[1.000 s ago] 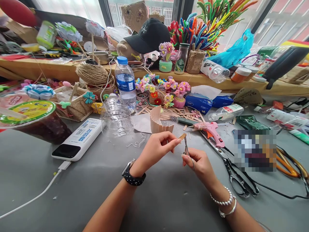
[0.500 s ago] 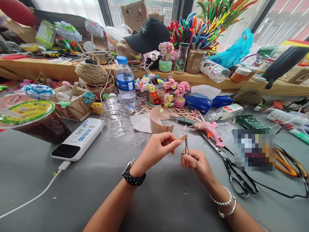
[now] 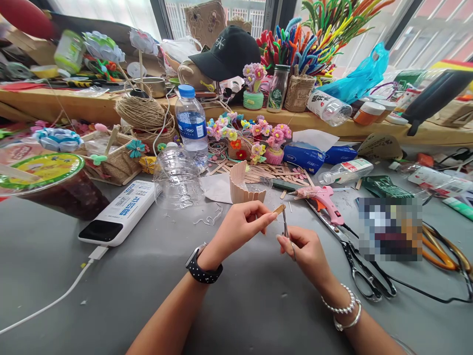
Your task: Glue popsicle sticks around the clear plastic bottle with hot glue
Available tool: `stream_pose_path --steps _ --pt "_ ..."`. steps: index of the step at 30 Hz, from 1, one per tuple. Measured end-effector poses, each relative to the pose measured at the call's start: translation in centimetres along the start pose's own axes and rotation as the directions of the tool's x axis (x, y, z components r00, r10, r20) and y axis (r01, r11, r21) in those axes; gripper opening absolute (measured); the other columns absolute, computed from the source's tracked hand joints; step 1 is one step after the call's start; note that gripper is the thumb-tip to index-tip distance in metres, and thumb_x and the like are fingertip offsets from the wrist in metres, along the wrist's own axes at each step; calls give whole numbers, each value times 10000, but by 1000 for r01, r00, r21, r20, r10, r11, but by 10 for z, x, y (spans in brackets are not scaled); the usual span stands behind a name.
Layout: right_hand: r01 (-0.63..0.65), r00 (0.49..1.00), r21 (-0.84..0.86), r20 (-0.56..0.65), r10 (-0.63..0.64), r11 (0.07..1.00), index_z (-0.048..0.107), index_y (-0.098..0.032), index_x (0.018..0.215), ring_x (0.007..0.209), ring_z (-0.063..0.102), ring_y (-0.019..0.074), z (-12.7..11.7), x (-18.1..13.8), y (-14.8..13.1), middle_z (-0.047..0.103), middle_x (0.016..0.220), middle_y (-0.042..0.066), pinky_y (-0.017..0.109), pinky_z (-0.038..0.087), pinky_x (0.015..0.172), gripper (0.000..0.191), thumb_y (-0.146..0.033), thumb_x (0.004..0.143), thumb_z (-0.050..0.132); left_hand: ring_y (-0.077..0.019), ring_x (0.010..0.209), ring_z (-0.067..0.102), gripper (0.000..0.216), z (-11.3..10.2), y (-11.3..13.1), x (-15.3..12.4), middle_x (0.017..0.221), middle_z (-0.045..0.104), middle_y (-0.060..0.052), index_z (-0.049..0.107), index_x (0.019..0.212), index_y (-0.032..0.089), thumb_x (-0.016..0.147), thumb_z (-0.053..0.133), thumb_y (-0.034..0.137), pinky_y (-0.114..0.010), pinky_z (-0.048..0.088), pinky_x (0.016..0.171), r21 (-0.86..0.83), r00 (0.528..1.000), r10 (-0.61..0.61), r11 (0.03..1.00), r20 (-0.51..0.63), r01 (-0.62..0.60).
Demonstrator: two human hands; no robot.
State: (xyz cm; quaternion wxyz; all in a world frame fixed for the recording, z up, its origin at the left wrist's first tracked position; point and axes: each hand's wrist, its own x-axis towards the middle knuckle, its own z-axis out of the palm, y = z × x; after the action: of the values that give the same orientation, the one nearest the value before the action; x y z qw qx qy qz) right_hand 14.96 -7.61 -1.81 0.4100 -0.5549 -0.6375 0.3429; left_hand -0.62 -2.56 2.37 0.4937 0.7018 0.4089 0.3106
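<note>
Pinching a short wooden strip [image 3: 280, 209] in a narrow grip between thumb and fingers, the left hand [image 3: 247, 221] sits at about nine o'clock from it in the head view. The strip is held up over the grey worktop [image 3: 240, 310], its free end pointing to two o'clock, right by the tips of small metal scissors [image 3: 285, 224]; whether the blades bite into the wood cannot be told. At five o'clock from the strip, the right hand [image 3: 306, 249] has its grip closed around the scissors' handles, blades looking nearly together and aimed toward twelve. Judging by its thinness, the strip should be very light and stiff, dry rather than slippery, yet prone to splitting along the grain if squeezed at an edge. A flat pinch on its broad faces, well back from the blades, seems the best hold. The scissors look slim and rigid, best steered by their loops. At ten o'clock from the strip stands a slatted wooden cup [image 3: 244, 192], probably fragile where its slats join; a pink glue gun [image 3: 323, 199] lies at three.
</note>
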Motion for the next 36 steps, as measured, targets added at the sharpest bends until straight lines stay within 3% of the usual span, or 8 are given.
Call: stream_pose_path --steps 6,18,26,36 --pt "-3 994 75 105 -5 997 463 -166 471 437 329 78 -3 0 -4 383 437 -31 222 258 439 438 -496 755 412 -51 440 364 293 0 1 0 512 520 31 572 681 142 764 506 416 -159 277 401 26 1000 12 1000 17 -12" --pt "16 1000 -69 -20 -18 997 431 -171 453 430 296 70 1 -1 -2 359 438 -38 224 241 439 323 -333 728 487 -43 428 349 272 -1 0 -1 513 518 41 566 681 145 768 514 398 -152 268 397 26 1000 15 1000 15 -15" --pt "-50 983 116 181 29 992 488 -160 491 448 333 80 -3 0 -2 388 456 -25 223 253 434 439 -503 753 406 -48 437 362 272 -3 0 0 507 529 34 571 668 144 767 512 390 -153 286 406 68 999 21 997 35 -23" --pt "-22 999 -67 26 24 998 394 -172 415 410 292 60 -1 0 -2 363 392 -43 212 242 416 397 -380 738 495 -50 415 381 290 -4 -1 0 507 538 32 576 673 147 765 494 409 -155 298 390 105 1000 18 994 13 -19"
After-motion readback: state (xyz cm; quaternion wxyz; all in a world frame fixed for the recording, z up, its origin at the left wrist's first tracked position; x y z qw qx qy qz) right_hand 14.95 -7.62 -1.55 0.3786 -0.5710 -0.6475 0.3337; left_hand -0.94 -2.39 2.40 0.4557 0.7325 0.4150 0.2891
